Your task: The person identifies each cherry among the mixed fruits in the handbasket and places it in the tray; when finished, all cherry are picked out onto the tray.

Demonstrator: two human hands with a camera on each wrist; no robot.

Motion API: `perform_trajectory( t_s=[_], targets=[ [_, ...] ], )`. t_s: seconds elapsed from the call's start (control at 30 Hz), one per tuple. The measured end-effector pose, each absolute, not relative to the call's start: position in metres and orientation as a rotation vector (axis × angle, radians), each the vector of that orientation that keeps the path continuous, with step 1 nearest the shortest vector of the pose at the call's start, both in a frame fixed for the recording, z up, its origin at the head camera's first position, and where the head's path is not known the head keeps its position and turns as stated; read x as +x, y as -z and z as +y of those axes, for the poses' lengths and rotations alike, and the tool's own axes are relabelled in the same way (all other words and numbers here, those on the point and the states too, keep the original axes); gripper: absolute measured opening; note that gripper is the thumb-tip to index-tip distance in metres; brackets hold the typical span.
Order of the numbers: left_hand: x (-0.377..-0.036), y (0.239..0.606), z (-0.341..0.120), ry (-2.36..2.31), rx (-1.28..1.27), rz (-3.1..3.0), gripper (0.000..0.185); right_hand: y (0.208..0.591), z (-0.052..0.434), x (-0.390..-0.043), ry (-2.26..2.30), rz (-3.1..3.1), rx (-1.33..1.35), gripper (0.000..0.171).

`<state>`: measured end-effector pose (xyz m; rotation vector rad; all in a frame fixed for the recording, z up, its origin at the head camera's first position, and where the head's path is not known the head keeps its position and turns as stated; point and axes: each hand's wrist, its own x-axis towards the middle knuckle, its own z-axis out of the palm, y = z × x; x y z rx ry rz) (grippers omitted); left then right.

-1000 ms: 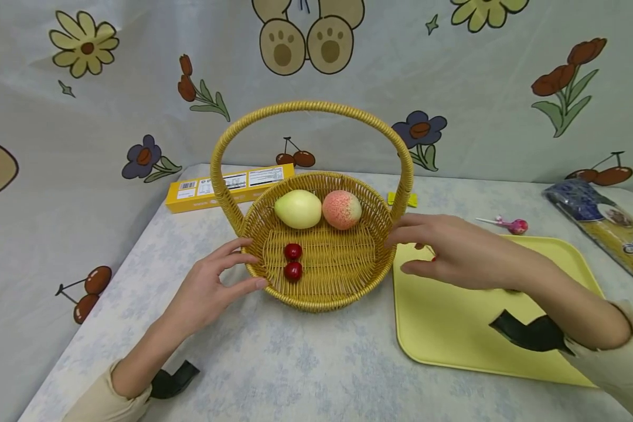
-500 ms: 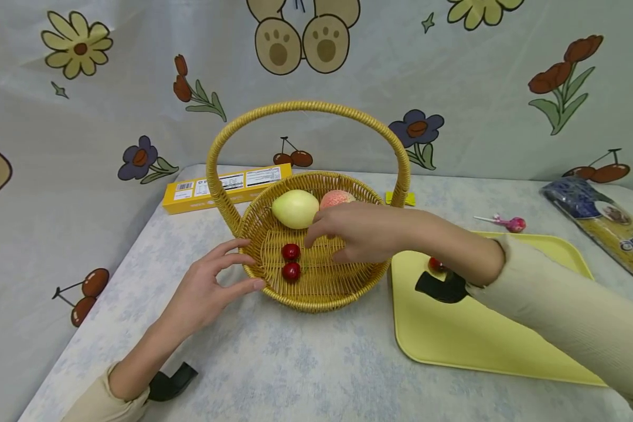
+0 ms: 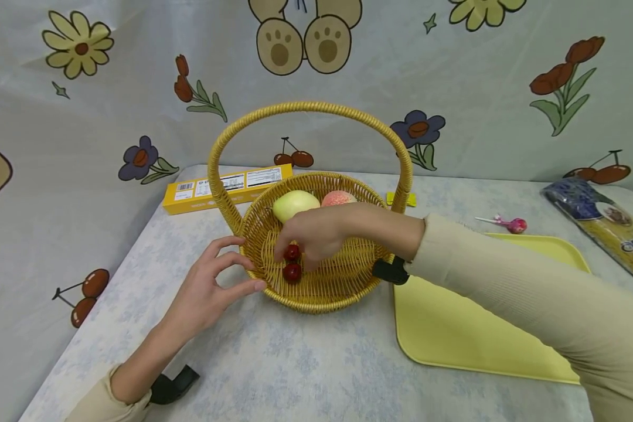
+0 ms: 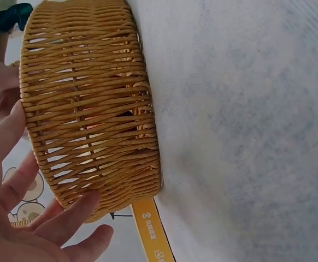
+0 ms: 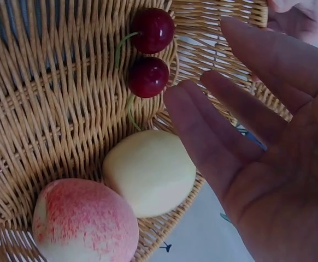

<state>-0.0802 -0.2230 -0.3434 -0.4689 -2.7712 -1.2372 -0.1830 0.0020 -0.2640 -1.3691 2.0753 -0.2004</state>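
Hands at the wicker basket, cherries not yet picked up

Fingers of our left hand [image 3: 211, 290] are spread loosely, resting against the outer wall of the basket [image 3: 316, 296] on the counter [image 3: 295, 363], holding nothing. Inside lie two cherries [image 3: 292, 262], a pale yellow fruit [image 3: 294, 204] and a peach [image 3: 337, 198]. Our right hand [image 3: 316, 234] hangs open just over the cherries, gripping none. The yellow tray [image 3: 464, 334] beside the basket shows nothing on it; we judge the fruit remains to be handled.

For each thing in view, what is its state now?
Basket: upright on the table, handle up.
Two cherries: loose on the basket floor.
Yellow fruit and peach: side by side, at the back.
Right hand: open, over the cherries.
Left hand: open, fingertips at the basket's rim.
Tray: flat.
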Motion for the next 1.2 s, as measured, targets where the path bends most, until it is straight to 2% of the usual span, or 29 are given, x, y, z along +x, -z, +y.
perform_trajectory(
  t_s=[0.3, 0.6, 1.2],
  targets=[
    [-0.078, 0.343, -0.22, 1.264, -0.467, -2.762, 0.018, 0.28, -0.013, -0.186, 0.158, 1.995, -1.305, 0.048],
    [-0.079, 0.343, -0.222, 1.261, -0.474, -2.768, 0.021, 0.29, -0.018, -0.187, 0.045, 1.925, -1.337, 0.035],
    [-0.081, 0.344, -0.224, 1.257, -0.459, -2.795, 0.022, 0.288, -0.017, -0.187, 0.058, 1.932, -1.295, 0.033]
  ],
)
